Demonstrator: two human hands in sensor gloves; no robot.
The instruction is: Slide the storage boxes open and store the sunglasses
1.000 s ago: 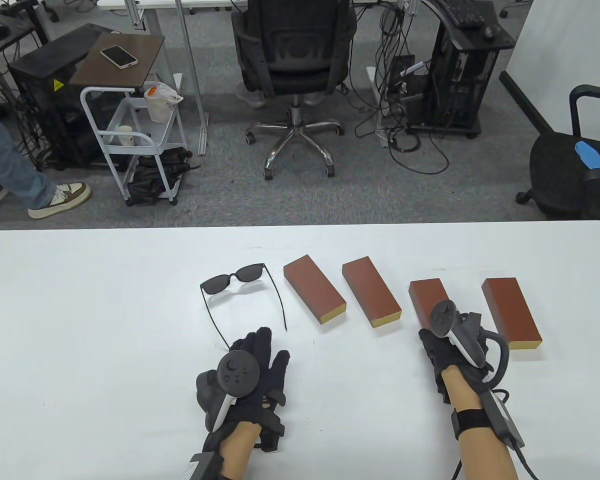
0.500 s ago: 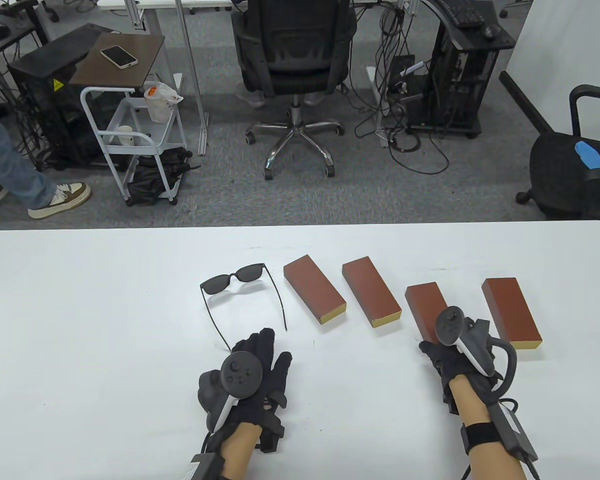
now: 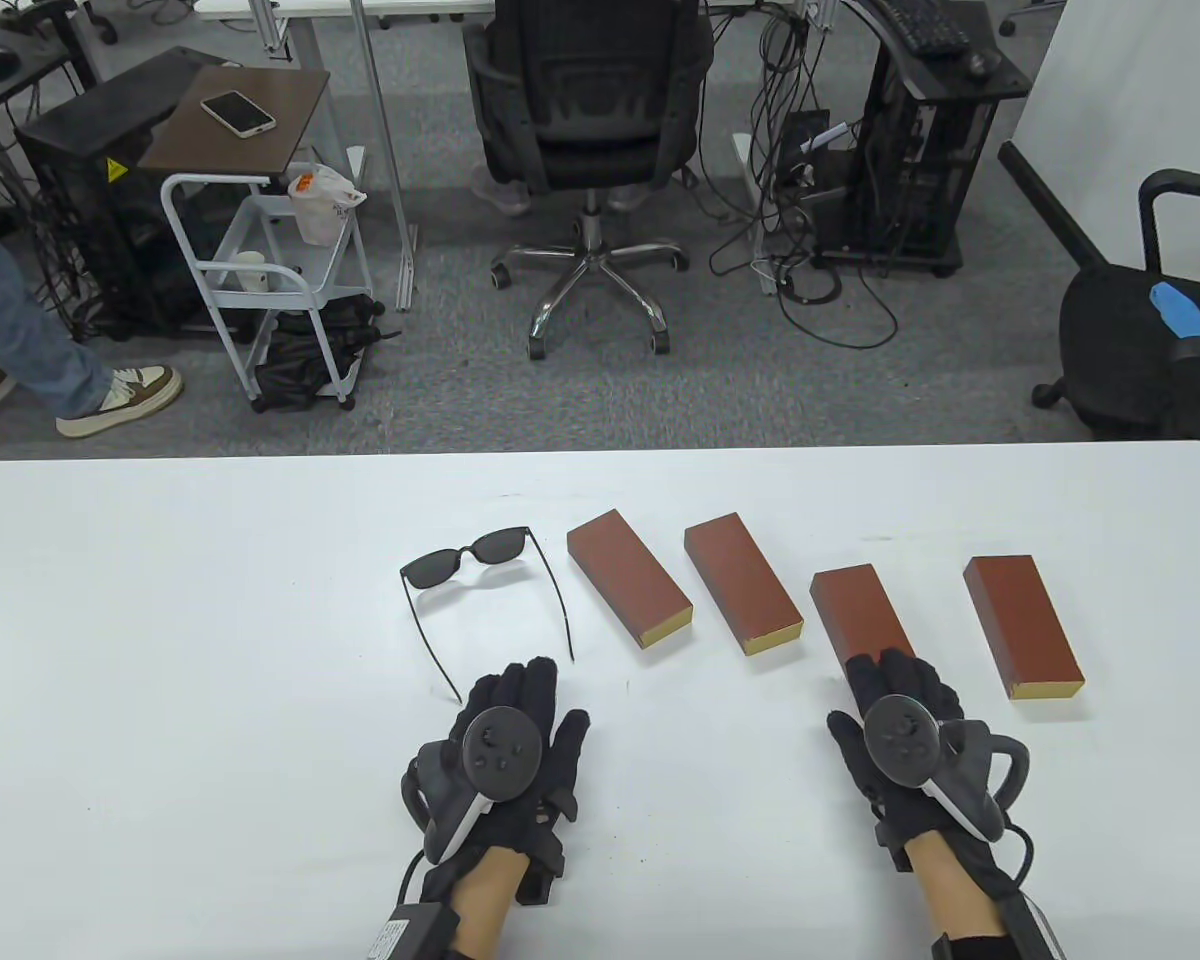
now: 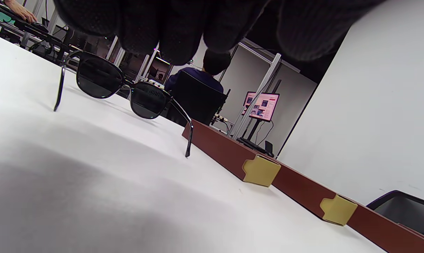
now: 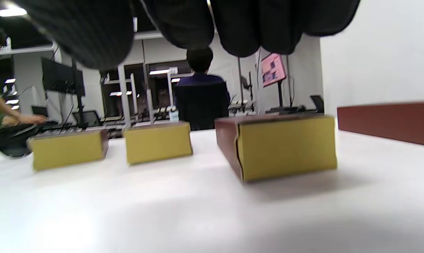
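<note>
Four brown storage boxes lie in a row on the white bench (image 3: 160, 600), all closed, each with its yellow end facing the person. The third box from the left (image 3: 860, 615) sits straight ahead of the right hand (image 3: 900, 740), its long axis running away from the person and leaning slightly left. The right hand lies flat on the bench, fingers relaxed and holding nothing; in the table view its fingertips (image 3: 895, 665) reach the near end of that box, though whether they touch it I cannot tell. In the right wrist view the yellow end (image 5: 287, 147) fills the middle, just beyond the fingers.

The sunglasses (image 3: 485, 585) lie at the left end of the row, arms unfolded and pointing toward the person. The left hand (image 3: 505, 745) rests flat and released just short of the arm tips, holding nothing, and is clearly the nearer hand to them.

The coming move seems to be sliding the drawer out of the third box toward the person. Bare bench lies on the near side for it to travel. The fourth box (image 3: 1022, 625) sits apart to the right and the second box (image 3: 742, 583) to the left, leaving gaps on both flanks for fingers to pinch the sleeve.
</note>
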